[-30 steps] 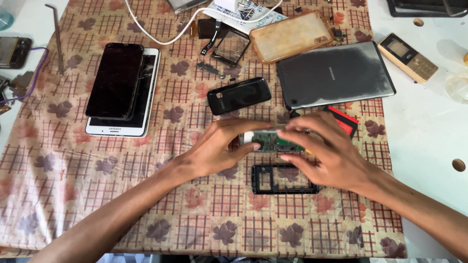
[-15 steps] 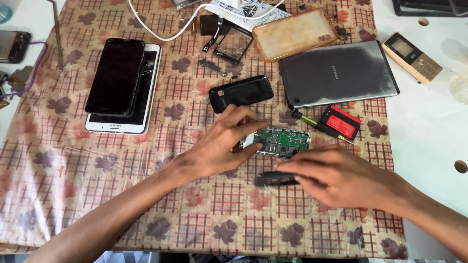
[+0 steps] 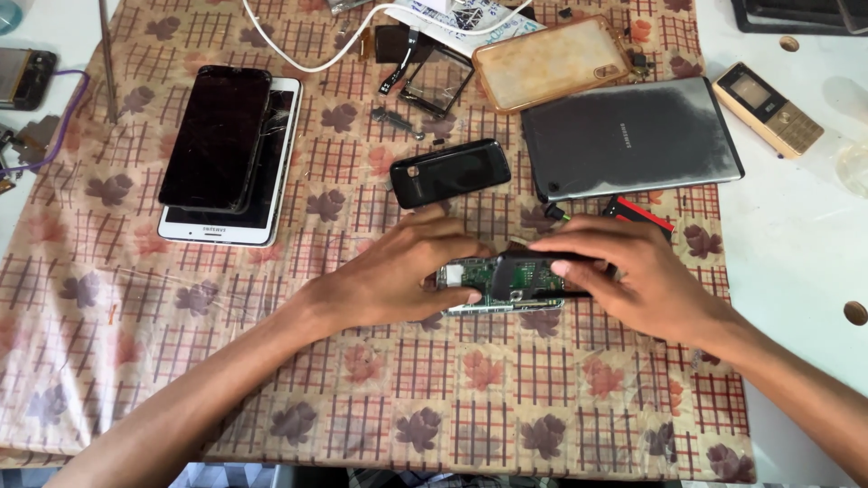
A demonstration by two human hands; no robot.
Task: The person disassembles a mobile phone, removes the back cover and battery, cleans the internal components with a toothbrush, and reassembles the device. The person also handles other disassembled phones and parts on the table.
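A green phone circuit board (image 3: 463,275) lies on the patterned cloth (image 3: 271,361) in the middle of the head view. My left hand (image 3: 389,276) pins its left end with thumb and fingers. My right hand (image 3: 646,280) grips a black plastic phone frame (image 3: 529,267) and holds it over the right part of the board, touching it. A black phone back cover (image 3: 449,172) lies just behind my hands. A red flat part (image 3: 638,213) sticks out behind my right hand.
A grey tablet (image 3: 628,136) lies at the back right, with an amber clear case (image 3: 551,61) behind it. A black phone (image 3: 217,136) is stacked on a white one (image 3: 276,185) at the left. A gold bar phone (image 3: 767,108) rests on the white table. Small parts and a white cable (image 3: 307,56) sit at the back.
My right hand took the black frame off the cloth in front of the board and brought it up onto the board. My left hand stayed on the board.
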